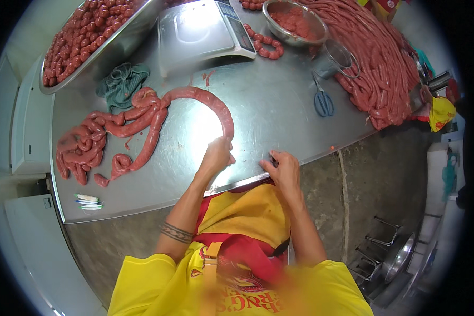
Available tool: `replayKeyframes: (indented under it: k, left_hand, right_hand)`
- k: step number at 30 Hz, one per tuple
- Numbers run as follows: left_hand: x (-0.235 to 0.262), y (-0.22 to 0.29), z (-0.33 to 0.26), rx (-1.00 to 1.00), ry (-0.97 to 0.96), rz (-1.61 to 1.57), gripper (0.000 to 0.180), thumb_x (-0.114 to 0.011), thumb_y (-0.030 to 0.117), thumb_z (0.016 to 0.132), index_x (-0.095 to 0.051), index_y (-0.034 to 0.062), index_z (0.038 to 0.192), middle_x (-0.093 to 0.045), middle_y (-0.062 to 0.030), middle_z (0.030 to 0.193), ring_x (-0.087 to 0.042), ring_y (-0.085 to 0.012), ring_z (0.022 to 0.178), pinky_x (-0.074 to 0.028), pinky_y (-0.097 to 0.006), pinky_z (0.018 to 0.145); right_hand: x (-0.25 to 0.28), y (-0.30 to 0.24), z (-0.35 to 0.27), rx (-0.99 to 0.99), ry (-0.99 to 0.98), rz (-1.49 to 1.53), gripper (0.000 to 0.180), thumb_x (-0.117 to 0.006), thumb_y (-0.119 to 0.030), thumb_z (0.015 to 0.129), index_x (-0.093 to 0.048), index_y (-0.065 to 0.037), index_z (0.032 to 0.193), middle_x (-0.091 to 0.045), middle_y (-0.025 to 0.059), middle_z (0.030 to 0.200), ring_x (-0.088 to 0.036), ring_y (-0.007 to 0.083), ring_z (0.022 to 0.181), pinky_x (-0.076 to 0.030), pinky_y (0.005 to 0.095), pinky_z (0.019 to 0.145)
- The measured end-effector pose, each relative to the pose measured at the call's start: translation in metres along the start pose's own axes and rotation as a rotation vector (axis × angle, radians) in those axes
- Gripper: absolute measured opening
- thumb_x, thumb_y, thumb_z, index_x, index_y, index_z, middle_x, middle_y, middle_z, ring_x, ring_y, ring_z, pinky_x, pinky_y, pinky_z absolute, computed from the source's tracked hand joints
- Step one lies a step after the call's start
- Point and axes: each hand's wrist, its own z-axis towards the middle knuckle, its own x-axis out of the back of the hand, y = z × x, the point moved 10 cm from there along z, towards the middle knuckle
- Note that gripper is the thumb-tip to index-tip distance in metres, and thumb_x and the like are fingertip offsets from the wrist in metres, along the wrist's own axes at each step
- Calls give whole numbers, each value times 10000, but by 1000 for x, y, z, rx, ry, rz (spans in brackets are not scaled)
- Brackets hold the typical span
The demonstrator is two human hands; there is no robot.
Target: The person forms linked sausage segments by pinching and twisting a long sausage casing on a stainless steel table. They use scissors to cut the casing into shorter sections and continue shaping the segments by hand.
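My left hand [217, 156] is closed around the near end of a thick, raw pink sausage [208, 98]. From there the sausage curves up and left across the metal table to a loose pile of sausage coils [85, 143]. My right hand [283, 171] is by the table's front edge, a short way right of the left one. Its thumb and forefinger are apart, with a gap between their tips; its other fingers are curled and partly hidden. Whether a thin thread lies in it is too small to tell.
Beyond the hands stand a scale [195, 37], a bowl of minced meat [296, 22] and a metal jug [329, 59]. Blue-handled scissors [323, 102] lie near a large sausage heap [376, 68]. A green cloth [122, 84], a tub of small linked sausages [116, 50] and thread bundles [88, 201] are leftward.
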Motion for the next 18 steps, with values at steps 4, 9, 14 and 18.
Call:
replayKeyframes:
  k: [4, 9, 14, 18]
  left_hand:
    - [-6, -15, -16, 31, -42, -242, 370, -397, 255, 1135, -582, -38, 1006, -703, -163, 742, -630, -186, 546, -522, -334, 527]
    - [-3, -22, -21, 44, -43, -601, 345, -448, 206, 1119, -627, -75, 1032, -739, -184, 798, -674, -196, 580, -532, -335, 515]
    - [28, -4, -42, -62, 51, 535, 456, -705, 352, 971, -695, -94, 877, -711, -172, 691, -711, -284, 657, -566, -417, 672]
    - [59, 53, -64, -375, 664, 573, 557, -808, 417, 897, -616, -82, 1050, -670, -242, 954, -672, -426, 869, -549, -508, 766]
  right_hand:
    - [-3, -1, -21, 65, 42, -209, 332, -835, -228, 849, -803, -28, 1112, -701, 199, 974, -651, 400, 987, -492, 491, 901]
    - [-27, -20, 27, -104, 15, 370, 305, -759, -222, 926, -778, -1, 1135, -741, 214, 948, -713, 384, 883, -547, 449, 810]
    - [-48, -59, 85, -57, -7, 357, 317, -717, -256, 958, -757, 11, 1124, -759, 223, 895, -749, 372, 816, -572, 420, 755]
    - [-66, -55, 114, 12, -118, 329, 303, -727, -264, 934, -764, 7, 1066, -762, 240, 929, -755, 382, 871, -576, 424, 793]
